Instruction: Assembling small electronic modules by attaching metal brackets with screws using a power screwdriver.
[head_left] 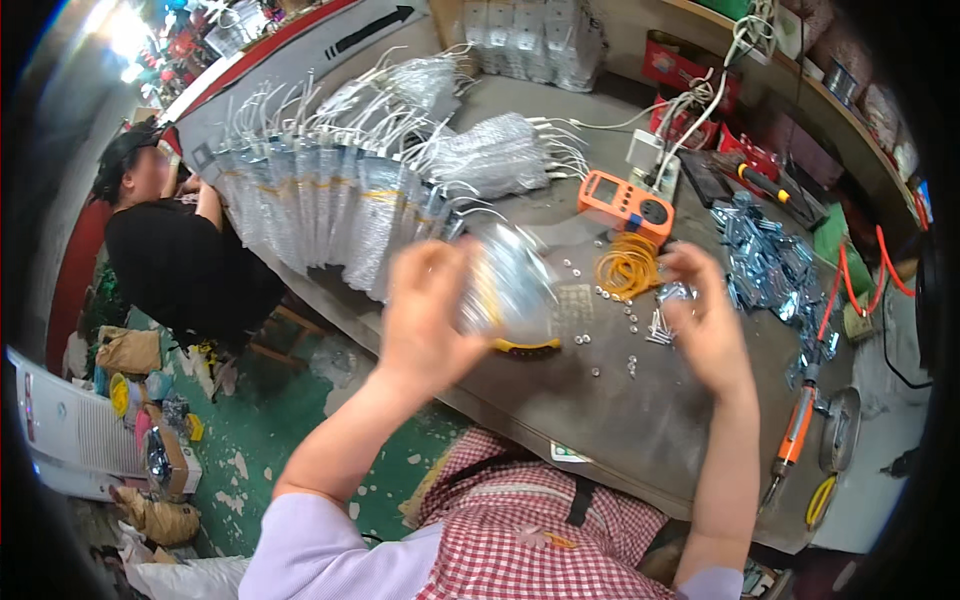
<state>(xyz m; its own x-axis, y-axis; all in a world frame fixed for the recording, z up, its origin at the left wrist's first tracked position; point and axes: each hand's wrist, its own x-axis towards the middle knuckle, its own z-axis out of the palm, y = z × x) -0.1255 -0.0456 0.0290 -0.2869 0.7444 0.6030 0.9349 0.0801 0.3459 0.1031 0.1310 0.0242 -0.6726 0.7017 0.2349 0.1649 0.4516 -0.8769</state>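
My left hand (428, 315) is closed around a shiny package in clear wrap (515, 285) with a yellowish band across it; motion blurs both. A yellow-and-black curved item (527, 348) shows just below the package. To the right, my right hand (708, 325) hovers over the table with thumb and fingers apart, somewhat blurred, and no object shows in its grasp. Beside its fingertips lie a heap of yellow rubber bands (628, 266) and a few small screws (659, 327). Several small nuts (631, 318) are scattered between my hands.
Bubble-wrapped bundles with white wires (330, 195) line the table's far left. An orange meter (627, 206) stands beyond the rubber bands. Metal brackets (768, 258) are piled at right, near an orange electric screwdriver (797, 425). Another person (190, 255) works at far left.
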